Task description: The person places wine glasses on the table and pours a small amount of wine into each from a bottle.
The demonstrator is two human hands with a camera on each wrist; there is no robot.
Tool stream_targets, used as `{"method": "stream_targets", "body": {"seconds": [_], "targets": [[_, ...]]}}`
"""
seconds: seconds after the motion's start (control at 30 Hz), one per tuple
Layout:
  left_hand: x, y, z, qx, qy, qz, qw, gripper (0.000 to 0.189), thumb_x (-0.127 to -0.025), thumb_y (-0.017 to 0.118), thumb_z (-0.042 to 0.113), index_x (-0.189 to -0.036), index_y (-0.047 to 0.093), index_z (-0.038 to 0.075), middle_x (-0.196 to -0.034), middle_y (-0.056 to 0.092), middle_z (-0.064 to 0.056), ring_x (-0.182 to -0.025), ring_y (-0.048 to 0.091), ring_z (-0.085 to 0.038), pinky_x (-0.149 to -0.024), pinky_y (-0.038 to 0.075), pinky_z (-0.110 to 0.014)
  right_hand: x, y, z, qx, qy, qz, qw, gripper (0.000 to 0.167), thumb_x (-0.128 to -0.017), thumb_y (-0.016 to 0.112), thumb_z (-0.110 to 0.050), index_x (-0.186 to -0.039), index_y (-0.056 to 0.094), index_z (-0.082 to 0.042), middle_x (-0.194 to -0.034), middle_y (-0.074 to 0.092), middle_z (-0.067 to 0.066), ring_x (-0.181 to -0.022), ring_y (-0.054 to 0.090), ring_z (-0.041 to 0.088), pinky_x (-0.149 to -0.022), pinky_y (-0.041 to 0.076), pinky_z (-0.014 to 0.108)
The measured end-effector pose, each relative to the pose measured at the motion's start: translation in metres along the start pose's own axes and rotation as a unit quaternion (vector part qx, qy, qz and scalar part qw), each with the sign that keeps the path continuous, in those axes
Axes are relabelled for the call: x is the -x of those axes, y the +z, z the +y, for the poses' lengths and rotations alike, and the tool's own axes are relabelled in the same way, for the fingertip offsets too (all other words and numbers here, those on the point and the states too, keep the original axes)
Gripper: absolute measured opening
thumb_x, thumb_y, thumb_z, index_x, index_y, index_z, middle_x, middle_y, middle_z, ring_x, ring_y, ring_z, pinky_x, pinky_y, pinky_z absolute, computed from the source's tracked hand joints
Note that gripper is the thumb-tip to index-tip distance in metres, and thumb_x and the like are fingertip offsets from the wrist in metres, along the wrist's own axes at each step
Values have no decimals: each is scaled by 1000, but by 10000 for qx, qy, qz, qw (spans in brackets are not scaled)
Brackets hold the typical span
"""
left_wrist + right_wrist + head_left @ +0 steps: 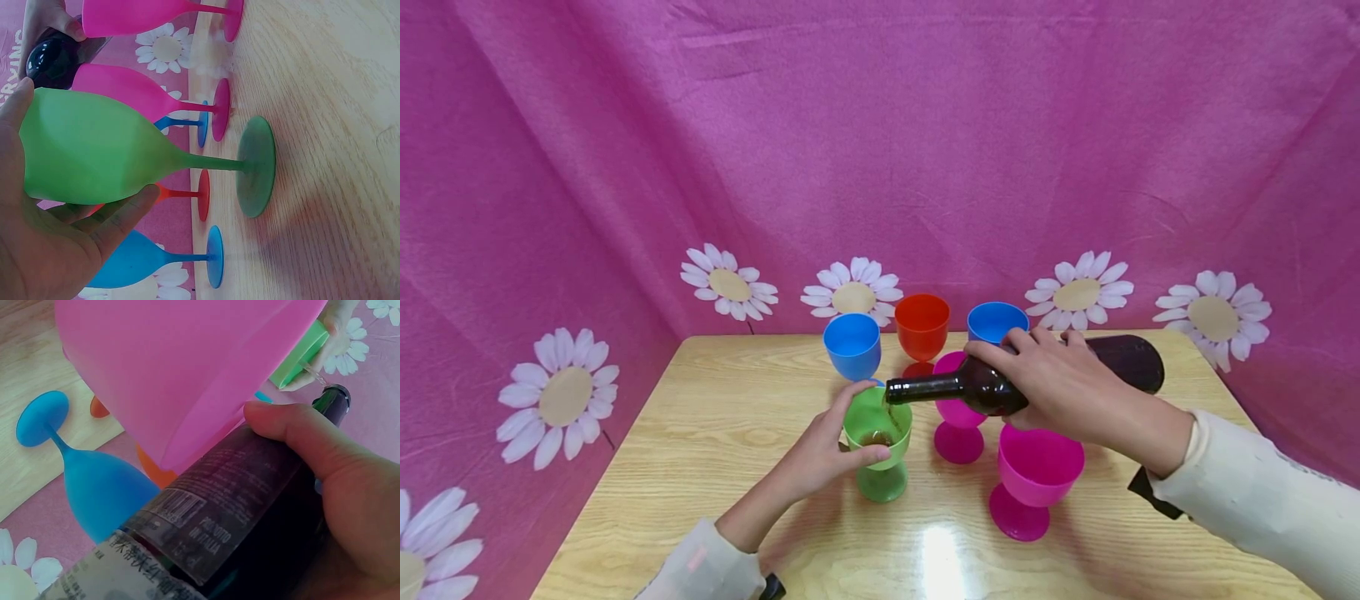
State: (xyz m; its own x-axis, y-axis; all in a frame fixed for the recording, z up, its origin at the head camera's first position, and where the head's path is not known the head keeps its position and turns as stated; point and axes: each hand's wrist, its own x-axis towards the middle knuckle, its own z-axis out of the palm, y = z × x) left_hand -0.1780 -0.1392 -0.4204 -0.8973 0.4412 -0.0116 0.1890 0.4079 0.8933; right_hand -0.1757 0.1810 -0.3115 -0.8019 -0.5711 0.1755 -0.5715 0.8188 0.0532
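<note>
My right hand (1063, 379) grips a dark wine bottle (1123, 362), tipped nearly level with its neck pointing left. From its mouth a thin stream of brownish liquid (892, 417) runs into a green goblet (883, 458), where a little liquid lies at the bottom. My left hand (820, 450) holds that goblet by its bowl, thumb on the near side and fingers round the far side. In the left wrist view the green goblet (94, 147) has its foot at the table. The right wrist view shows the bottle's printed label (212, 512) beside my thumb.
Two pink goblets (1041, 467) stand on the wooden table (700, 467) under and near the bottle. Behind are a blue goblet (852, 346), a red goblet (922, 327) and another blue goblet (996, 321). A pink cloth (880, 167) with daisies hangs around the table.
</note>
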Motion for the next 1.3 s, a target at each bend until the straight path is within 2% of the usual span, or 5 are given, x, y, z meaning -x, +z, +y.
{"method": "stream_targets", "body": {"seconds": [0.3,0.53,1.07,1.3], "targets": [[1,0,-1,-18,59,13,10000,84,-90,82,35,-157,32,28,-142,56,-8,-126,57,-34,-87,60,-53,0,0,-1,37,-3,-17,10000,97,-62,101,-38,-145,52,-30,-108,62,11,-98,61,34,-69,49,54],[0,0,-1,10,28,9,10000,82,-90,81,35,-155,33,33,-145,54,-7,-131,54,-35,-86,60,-54,-1,0,-2,39,6,-13,10000,95,-62,100,-38,-144,53,-29,-106,61,11,-98,60,35,-69,49,54],[1,0,-1,8,101,-13,9999,83,-90,81,34,-157,33,27,-146,55,-6,-132,53,-35,-85,61,-54,0,1,-3,23,86,-96,9999,98,-61,101,-39,-145,53,-29,-106,62,11,-100,61,36,-73,50,59],[1,0,-1,27,99,-1,9999,81,-90,81,35,-155,33,34,-145,55,-5,-131,54,-34,-87,60,-55,1,1,-2,12,61,-94,9999,98,-61,101,-38,-145,53,-28,-106,62,11,-99,61,37,-73,49,59]]}}
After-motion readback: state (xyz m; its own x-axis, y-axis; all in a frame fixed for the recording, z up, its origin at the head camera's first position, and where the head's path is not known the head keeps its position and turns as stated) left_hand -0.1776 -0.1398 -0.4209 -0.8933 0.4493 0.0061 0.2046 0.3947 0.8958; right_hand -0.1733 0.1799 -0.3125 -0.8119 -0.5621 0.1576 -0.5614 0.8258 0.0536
